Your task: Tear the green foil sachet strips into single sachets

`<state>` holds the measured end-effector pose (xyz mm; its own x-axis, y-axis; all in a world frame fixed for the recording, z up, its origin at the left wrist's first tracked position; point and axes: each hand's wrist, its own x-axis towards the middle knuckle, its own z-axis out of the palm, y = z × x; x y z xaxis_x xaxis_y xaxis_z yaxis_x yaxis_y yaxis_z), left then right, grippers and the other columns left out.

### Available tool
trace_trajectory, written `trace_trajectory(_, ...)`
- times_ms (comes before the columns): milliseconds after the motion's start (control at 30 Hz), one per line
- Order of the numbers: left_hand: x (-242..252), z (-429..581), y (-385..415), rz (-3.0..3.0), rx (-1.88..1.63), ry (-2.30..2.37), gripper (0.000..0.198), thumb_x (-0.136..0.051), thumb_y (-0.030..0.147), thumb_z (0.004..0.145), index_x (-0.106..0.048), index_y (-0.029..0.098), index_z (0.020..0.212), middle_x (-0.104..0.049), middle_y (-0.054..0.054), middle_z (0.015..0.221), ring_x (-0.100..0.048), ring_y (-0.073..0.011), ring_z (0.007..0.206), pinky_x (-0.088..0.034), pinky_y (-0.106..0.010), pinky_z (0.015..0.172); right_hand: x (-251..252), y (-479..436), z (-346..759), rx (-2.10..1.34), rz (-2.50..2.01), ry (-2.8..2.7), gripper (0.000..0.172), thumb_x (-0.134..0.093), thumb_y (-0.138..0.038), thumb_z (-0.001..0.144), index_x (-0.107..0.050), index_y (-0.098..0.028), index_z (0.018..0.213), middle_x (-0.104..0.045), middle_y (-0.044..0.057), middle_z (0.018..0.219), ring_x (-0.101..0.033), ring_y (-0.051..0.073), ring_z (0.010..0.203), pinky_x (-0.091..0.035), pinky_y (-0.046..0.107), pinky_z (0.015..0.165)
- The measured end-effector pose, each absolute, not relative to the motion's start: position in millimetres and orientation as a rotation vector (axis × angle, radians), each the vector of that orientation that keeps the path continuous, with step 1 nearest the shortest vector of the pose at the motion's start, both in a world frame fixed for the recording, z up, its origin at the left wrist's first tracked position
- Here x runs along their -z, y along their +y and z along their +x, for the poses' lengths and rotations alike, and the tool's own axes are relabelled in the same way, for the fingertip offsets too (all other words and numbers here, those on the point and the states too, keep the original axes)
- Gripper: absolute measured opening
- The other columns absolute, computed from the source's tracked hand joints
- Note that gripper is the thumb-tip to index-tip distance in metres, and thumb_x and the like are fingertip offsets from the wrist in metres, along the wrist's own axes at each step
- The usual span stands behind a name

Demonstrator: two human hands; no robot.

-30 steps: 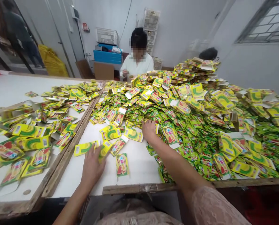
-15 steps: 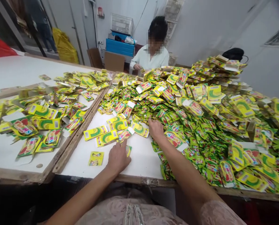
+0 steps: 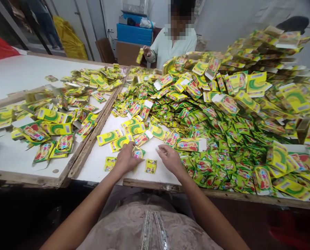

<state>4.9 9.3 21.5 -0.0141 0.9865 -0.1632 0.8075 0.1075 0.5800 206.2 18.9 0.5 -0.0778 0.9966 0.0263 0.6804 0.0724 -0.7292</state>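
Note:
My left hand [image 3: 127, 159] is closed on a small green and yellow sachet [image 3: 138, 152], which shows past the thumb. To the right, my right hand [image 3: 169, 159] hovers over the white tabletop with fingers loosely bent and a little apart; I see nothing in them. Between the hands lies a single sachet [image 3: 151, 166]. Another sachet [image 3: 110, 163] is beside my left wrist, partly covered. Just beyond my hands are several flat yellow boxes, including one with a banana-like print [image 3: 121, 142] and one with a white flap open [image 3: 190, 144].
A big heap of green sachets [image 3: 222, 152] with yellow boxes [image 3: 225, 104] on top fills the right side. Across a wooden divider [image 3: 97, 128], more boxes [image 3: 52, 128] lie on the left. A co-worker [image 3: 174, 45] opposite holds a yellow box [image 3: 140, 55].
My right hand has come back from the heap toward my left hand. A sachet now lies between them. Across the table, the co-worker's hand has risen with a box.

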Motion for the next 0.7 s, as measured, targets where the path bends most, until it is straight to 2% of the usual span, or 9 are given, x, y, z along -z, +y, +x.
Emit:
trace_trajectory(67,-22,-1,11,1.649,-0.575,1.905,0.039,-0.064,0.036,0.066,-0.053,0.02,0.1,-0.057,-0.002,0.081,-0.056,-0.0204,0.074,-0.04,-0.028,0.063,-5,11,202,-0.714,-1.686,-1.959,0.033,-0.063,-0.035,0.075,-0.061,-0.017,0.102,-0.063,0.007,0.096,-0.057,0.02,0.087,-0.044,0.031,0.078)
trace_trajectory(133,-23,-10,12,1.589,-0.726,1.889,0.032,-0.062,0.037,0.069,-0.053,0.021,0.096,-0.053,0.003,0.068,-0.051,-0.0164,0.062,-0.036,-0.026,0.057,-7,4,195,-0.717,-1.729,-2.148,0.038,-0.07,-0.032,0.07,-0.06,-0.018,0.103,-0.06,0.008,0.102,-0.054,0.021,0.096,-0.041,0.03,0.078)
trace_trajectory(200,-24,-16,13,1.549,-0.892,1.81,0.037,-0.062,0.038,0.07,-0.053,0.022,0.102,-0.053,0.005,0.067,-0.047,-0.0136,0.057,-0.034,-0.025,0.055,-9,-2,187,-0.749,-1.794,-2.286,0.028,-0.071,-0.03,0.07,-0.061,-0.018,0.094,-0.059,0.007,0.1,-0.053,0.021,0.094,-0.039,0.028,0.074)
trace_trajectory(267,-26,-19,13,1.493,-1.06,1.719,0.046,-0.063,0.04,0.07,-0.052,0.023,0.112,-0.054,0.004,0.074,-0.045,-0.0115,0.056,-0.035,-0.024,0.055,-8,-5,182,-0.767,-1.865,-2.325,0.019,-0.069,-0.029,0.073,-0.059,-0.017,0.085,-0.058,0.006,0.093,-0.054,0.018,0.084,-0.036,0.027,0.068)
trace_trajectory(367,-24,-17,11,1.447,-1.195,1.613,0.054,-0.062,0.04,0.072,-0.052,0.022,0.122,-0.051,0.003,0.074,-0.046,-0.0114,0.06,-0.037,-0.023,0.057,-6,-6,184,-0.797,-1.918,-2.256,0.031,-0.071,-0.03,0.07,-0.054,-0.018,0.093,-0.057,0.003,0.09,-0.053,0.016,0.078,-0.032,0.024,0.062)
trace_trajectory(433,-20,-15,6,1.472,-1.15,1.595,0.056,-0.063,0.039,0.071,-0.053,0.02,0.122,-0.049,0.003,0.069,-0.046,-0.0125,0.061,-0.037,-0.023,0.058,-4,-9,192,-0.832,-1.922,-2.25,0.038,-0.074,-0.032,0.067,-0.053,-0.018,0.095,-0.058,0.003,0.087,-0.052,0.016,0.077,-0.031,0.024,0.061)
trace_trajectory(567,-10,-16,-8,1.602,-0.848,1.649,0.046,-0.065,0.042,0.067,-0.064,0.021,0.108,-0.048,0.004,0.058,-0.046,-0.0142,0.057,-0.034,-0.024,0.053,-3,-18,213,-0.811,-1.836,-2.265,0.018,-0.068,-0.031,0.072,-0.056,-0.017,0.074,-0.056,0.002,0.078,-0.05,0.015,0.073,-0.03,0.024,0.061)
trace_trajectory(700,-9,-15,-19,1.645,-0.571,1.617,0.037,-0.063,0.048,0.066,-0.068,0.022,0.091,-0.044,0.006,0.049,-0.045,-0.0143,0.051,-0.029,-0.024,0.049,3,-21,221,-0.902,-1.778,-1.731,0.017,-0.06,-0.035,0.076,-0.055,-0.019,0.073,-0.049,-0.004,0.058,-0.046,0.013,0.057,-0.031,0.023,0.054)
